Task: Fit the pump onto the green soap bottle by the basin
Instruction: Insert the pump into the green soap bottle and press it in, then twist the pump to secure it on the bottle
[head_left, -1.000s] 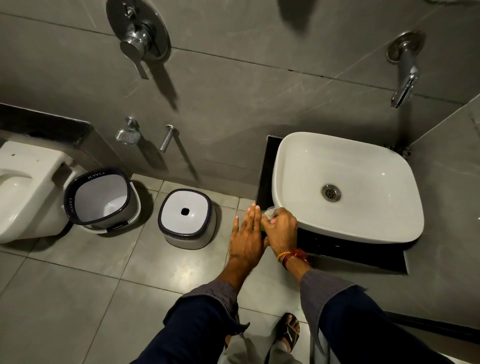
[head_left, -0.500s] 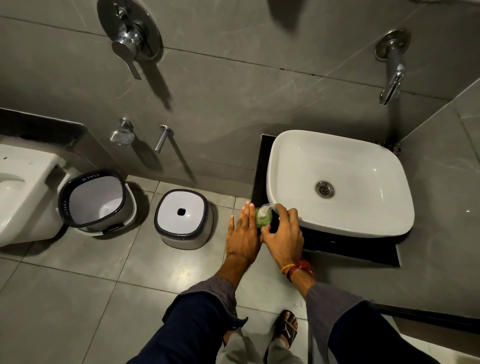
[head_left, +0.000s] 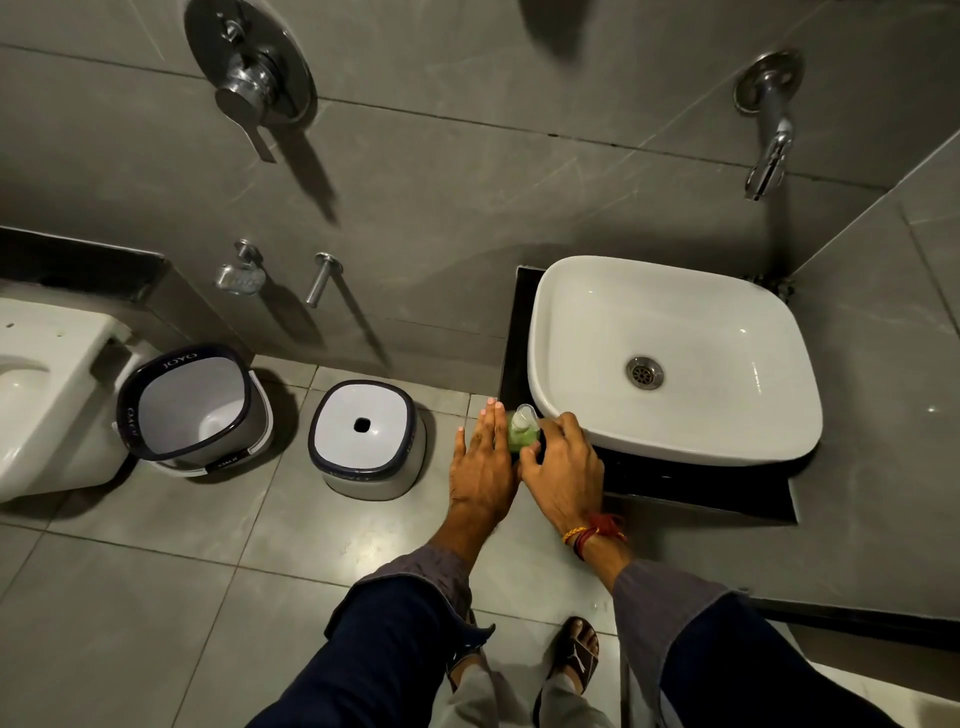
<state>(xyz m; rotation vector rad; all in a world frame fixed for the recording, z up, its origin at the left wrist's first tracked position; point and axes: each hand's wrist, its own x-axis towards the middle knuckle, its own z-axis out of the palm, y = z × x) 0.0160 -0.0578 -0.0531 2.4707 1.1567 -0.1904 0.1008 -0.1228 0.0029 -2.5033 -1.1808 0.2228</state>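
Grey bathroom, green soap bottle beside basin; left hand flat, right hand loosely spread, neither gripping.

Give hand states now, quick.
Left hand: open, fingers straight, flat beside the bottle.
Right hand: fingers spread, curled by the bottle; grip cannot be told.

Dark navy sleeves with grey cuffs turned back. Red and yellow threads tied round the right wrist. Light grey trousers, dark open sandals.
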